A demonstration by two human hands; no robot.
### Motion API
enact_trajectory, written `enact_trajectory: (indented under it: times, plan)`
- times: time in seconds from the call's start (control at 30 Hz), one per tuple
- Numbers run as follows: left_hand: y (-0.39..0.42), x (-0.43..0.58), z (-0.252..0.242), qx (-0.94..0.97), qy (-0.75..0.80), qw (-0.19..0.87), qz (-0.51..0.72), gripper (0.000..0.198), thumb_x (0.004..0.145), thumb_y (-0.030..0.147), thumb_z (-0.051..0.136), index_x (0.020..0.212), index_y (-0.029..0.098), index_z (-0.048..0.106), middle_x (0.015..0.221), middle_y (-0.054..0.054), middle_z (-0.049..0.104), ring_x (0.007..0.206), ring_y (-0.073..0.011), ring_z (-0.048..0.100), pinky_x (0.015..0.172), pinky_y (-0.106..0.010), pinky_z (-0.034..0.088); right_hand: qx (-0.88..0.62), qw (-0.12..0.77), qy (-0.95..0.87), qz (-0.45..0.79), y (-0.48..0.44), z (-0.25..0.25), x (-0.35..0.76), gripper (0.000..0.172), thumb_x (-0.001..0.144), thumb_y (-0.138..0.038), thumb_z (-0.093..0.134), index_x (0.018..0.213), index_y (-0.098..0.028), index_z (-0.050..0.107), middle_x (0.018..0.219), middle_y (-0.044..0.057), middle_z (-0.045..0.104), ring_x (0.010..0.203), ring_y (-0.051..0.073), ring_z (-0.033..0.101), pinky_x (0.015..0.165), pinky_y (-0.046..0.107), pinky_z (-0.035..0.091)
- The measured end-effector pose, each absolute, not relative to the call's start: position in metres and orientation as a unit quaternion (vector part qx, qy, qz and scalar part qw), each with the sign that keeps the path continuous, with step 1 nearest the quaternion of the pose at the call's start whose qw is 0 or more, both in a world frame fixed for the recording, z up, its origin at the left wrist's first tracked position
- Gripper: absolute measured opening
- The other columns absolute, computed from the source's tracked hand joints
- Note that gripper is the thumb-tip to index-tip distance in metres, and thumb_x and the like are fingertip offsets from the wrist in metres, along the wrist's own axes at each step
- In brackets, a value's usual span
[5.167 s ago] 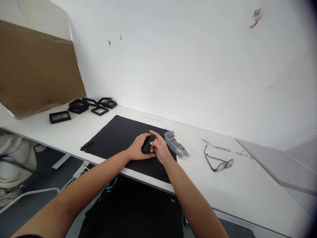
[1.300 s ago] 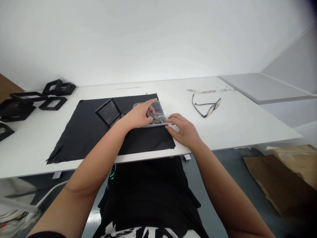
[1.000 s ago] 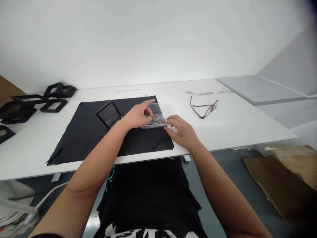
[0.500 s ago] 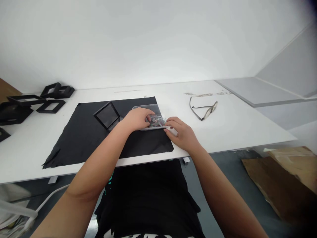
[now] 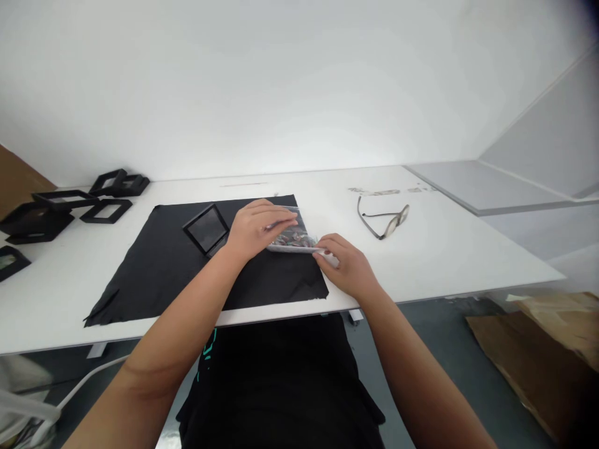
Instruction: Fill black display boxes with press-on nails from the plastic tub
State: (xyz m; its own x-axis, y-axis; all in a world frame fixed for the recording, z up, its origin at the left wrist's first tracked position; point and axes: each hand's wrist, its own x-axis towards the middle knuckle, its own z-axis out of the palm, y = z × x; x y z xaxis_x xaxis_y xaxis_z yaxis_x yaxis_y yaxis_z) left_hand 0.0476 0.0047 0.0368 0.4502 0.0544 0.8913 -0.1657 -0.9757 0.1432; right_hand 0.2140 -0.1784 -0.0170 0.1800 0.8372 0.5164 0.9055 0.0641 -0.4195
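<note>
Right hand (image 5: 345,265) clamped on edge of clear container (image 5: 292,249) — left hand (image 5: 256,231) over it, finger closure unclear

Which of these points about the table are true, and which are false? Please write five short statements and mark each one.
1. The right hand touches the right end of the clear container. True.
2. The left hand is holding the eyeglasses. False: they lie on the white table, apart from both hands.
3. Small items are inside the clear container. True.
4. The black sheet lies to the right of the eyeglasses in the picture. False: it lies to their left.
5. A black frame is on the black sheet, beside the left hand. True.
</note>
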Motion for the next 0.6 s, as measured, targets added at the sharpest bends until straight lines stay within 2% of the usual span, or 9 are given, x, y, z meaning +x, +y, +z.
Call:
enact_trajectory:
  times: [0.13,0.33,0.6]
  plan:
    - [-0.002,0.045,0.040,0.788,-0.061,0.080,0.608,0.018,0.083,0.020,0.079,0.101,0.022,0.075,0.091,-0.001,0.080,0.080,-0.0114,0.075,0.075,-0.023,0.061,-0.681,0.361,-0.635,-0.055,-0.178,-0.019,0.215,0.008,0.096,-0.026,0.055,0.098,-0.024,0.062,0.104,0.005,0.068,0.093,0.020,0.067,0.075,0.032,0.050]
    - [-0.010,0.043,0.042,0.751,-0.075,0.070,0.652,0.039,0.080,0.007,0.078,0.115,0.024,0.073,0.101,0.000,0.080,0.089,-0.0125,0.076,0.081,-0.023,0.065,-0.681,0.362,-0.635,-0.050,-0.178,-0.021,0.216,0.008,0.096,-0.026,0.055,0.098,-0.025,0.062,0.103,0.005,0.068,0.089,0.019,0.067,0.072,0.030,0.050]
    - [-0.016,0.034,0.046,0.746,-0.083,0.069,0.657,0.037,0.083,0.004,0.074,0.113,0.027,0.073,0.113,0.000,0.077,0.095,-0.0132,0.076,0.082,-0.025,0.067,-0.684,0.361,-0.633,-0.042,-0.179,-0.020,0.216,0.008,0.097,-0.028,0.055,0.096,-0.025,0.062,0.103,0.006,0.067,0.090,0.020,0.066,0.070,0.030,0.050]
